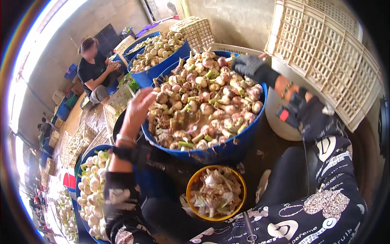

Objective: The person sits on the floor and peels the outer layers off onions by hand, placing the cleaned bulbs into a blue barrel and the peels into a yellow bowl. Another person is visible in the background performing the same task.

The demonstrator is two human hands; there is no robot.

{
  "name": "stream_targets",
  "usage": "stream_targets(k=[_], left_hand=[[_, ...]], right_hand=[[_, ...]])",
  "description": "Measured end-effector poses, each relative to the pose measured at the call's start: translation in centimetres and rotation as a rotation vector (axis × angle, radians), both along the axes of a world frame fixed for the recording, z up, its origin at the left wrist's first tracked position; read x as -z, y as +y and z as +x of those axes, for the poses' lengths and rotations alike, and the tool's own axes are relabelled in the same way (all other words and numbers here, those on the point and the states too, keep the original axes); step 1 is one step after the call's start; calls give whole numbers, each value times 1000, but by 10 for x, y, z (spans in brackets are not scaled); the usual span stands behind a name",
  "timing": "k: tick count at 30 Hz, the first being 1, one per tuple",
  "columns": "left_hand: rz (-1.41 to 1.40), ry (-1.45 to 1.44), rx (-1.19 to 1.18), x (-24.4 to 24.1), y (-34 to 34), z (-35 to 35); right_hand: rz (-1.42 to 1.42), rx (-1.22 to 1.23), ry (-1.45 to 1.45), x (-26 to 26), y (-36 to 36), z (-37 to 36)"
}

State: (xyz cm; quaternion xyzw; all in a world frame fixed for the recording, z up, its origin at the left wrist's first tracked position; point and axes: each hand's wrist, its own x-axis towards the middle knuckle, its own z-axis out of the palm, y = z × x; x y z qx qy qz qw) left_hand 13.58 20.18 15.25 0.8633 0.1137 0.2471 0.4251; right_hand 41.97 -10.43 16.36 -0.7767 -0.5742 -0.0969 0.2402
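A large blue tub (195,154) stands before me, heaped with untrimmed garlic bulbs (207,108), some in murky water. Over its left rim is my left hand (138,105), bare and slightly blurred, fingers extended beside the nearest bulbs; I see nothing held in it. At the far right of the heap, my right hand (249,65) wears a grey-and-black glove and lies against the bulbs; its fingertips are partly hidden, so a grip cannot be made out. Between my legs sits a yellow-rimmed bucket (189,199) full of papery garlic skins (214,192).
Peeled white bulbs (93,195) fill a blue tub at my left. Behind the main tub is another blue tub (161,68) of garlic. Plastic crates (323,58) lean at right above a pale basin (278,119). A person (96,70) sits working at upper left.
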Motion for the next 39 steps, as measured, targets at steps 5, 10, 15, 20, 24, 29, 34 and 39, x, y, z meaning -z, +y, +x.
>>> stream_targets(k=[5, 10, 15, 20, 24, 29, 34, 39], left_hand=[[281, 198, 17, -44, 89, 96], [389, 310, 131, -4, 106, 199], [544, 414, 235, 54, 142, 278], [859, 528, 561, 95, 160, 315], [652, 804, 489, 117, 130, 303], [664, 369, 895, 151, 146, 265], [599, 995, 488, 99, 61, 222], [394, 888, 700, 87, 10, 150]], right_hand=[[-125, 122, -84, -9, 88, 109], [-361, 263, -39, 35, 146, 176], [-369, 113, 81, 92, 173, 235], [-305, -88, 224, 103, 194, 238], [-626, 65, 121, 95, 188, 185], [-732, -53, 57, 89, 191, 112], [-807, -197, 21, 83, 164, 78], [-732, -475, -2, 62, 153, 17]])
